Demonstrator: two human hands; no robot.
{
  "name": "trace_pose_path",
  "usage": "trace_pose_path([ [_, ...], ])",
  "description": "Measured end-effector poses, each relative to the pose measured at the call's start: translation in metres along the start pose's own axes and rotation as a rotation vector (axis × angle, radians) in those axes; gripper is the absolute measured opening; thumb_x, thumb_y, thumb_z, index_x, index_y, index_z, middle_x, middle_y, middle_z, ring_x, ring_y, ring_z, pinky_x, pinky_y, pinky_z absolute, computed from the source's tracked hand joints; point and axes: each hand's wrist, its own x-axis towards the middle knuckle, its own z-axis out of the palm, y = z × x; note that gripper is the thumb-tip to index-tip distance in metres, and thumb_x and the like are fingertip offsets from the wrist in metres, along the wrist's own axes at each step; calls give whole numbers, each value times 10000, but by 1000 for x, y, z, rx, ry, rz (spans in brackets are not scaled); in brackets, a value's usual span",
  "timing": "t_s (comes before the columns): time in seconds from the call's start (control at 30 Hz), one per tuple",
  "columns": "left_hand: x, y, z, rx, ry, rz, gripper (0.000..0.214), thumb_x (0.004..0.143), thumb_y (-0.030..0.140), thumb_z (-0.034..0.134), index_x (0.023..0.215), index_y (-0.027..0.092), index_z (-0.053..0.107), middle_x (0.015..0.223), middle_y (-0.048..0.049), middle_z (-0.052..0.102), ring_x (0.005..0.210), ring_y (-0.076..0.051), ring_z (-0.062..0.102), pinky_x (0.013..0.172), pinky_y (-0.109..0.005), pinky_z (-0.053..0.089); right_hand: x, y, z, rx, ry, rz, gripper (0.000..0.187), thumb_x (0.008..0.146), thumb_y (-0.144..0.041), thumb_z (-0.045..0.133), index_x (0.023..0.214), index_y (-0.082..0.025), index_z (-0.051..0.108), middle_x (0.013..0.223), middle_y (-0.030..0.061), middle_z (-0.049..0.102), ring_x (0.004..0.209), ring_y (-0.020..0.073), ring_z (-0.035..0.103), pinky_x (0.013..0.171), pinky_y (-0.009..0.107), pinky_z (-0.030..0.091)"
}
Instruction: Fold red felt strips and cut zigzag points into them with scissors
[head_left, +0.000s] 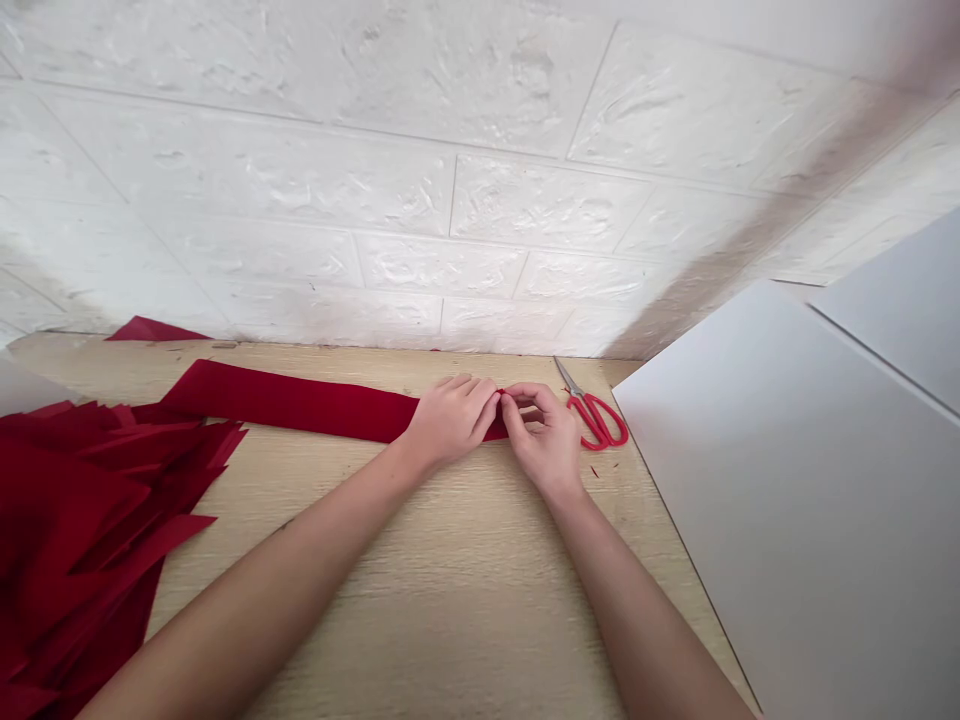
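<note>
A long dark red fabric strip (300, 402) lies flat across the wooden table, its left part folded at an angle. My left hand (452, 418) rests on the strip near its right end, thumb and fingers pinched together on the edge. Right beside it, my right hand (543, 430) pinches the same end between thumb and forefinger, and the fingertips of both hands nearly meet. Only a small bit of red fabric shows between them. Scissors (596, 415) with red handles lie just right of my right hand, blades pointing toward the wall.
A heap of red fabric pieces (82, 530) covers the left side of the table (420, 600). One more red piece (161, 329) lies by the white brick-patterned wall (390, 190). Small red scraps lie near the scissors. A white panel (810, 480) stands along the right edge.
</note>
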Motion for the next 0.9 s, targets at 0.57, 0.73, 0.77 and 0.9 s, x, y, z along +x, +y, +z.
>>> trace_pose_path([
  [0.57, 2, -2, -2, -41, -121, 2, 305, 1050, 240, 349, 968, 169, 634, 840, -69, 711, 765, -204, 671, 740, -329, 494, 1, 5, 2, 84, -91, 101, 194, 917, -359, 590, 1016, -197, 629, 776, 32, 723, 580, 144, 637, 499, 255, 525],
  [0.73, 5, -2, -10, -17, -225, -90, 347, 1060, 320, 339, 973, 168, 639, 847, -82, 726, 764, -218, 693, 710, -323, 506, 2, 7, 1, 43, -63, 60, 200, 941, -389, 561, 928, -201, 628, 814, 66, 729, 681, 181, 676, 603, 303, 560],
  [0.77, 6, -4, -12, -15, -249, -139, 361, 1059, 370, 347, 991, 166, 637, 849, -84, 733, 748, -223, 696, 690, -321, 504, 3, 8, 0, 33, -47, 54, 210, 946, -400, 555, 935, -202, 625, 825, 73, 731, 698, 187, 680, 619, 311, 563],
  [0.9, 9, -20, -23, -91, -308, -292, 455, 1043, 505, 345, 1078, 159, 637, 868, -93, 757, 713, -229, 700, 610, -299, 473, 6, 15, 0, 3, 16, 58, 214, 948, -411, 549, 933, -206, 607, 830, 84, 730, 710, 203, 684, 659, 336, 567],
])
